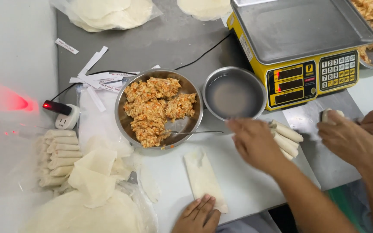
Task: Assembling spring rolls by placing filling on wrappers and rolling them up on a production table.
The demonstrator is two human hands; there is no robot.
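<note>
Left hand (197,214) lies flat, fingers open, pinning a pale, floury folded wrapper (203,176) on the table (247,190), right hand (253,144) loosely open, empty, by the water bowl (234,93).

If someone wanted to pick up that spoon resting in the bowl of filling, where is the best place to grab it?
Probably by the handle end of the spoon, which pokes out over the right rim of the filling bowl. It lies nearly flat and points right, so come from the right and pinch it from above. The person's right hand is already nearest. The spoon's other end sits in the bowl beside the filling.
</note>
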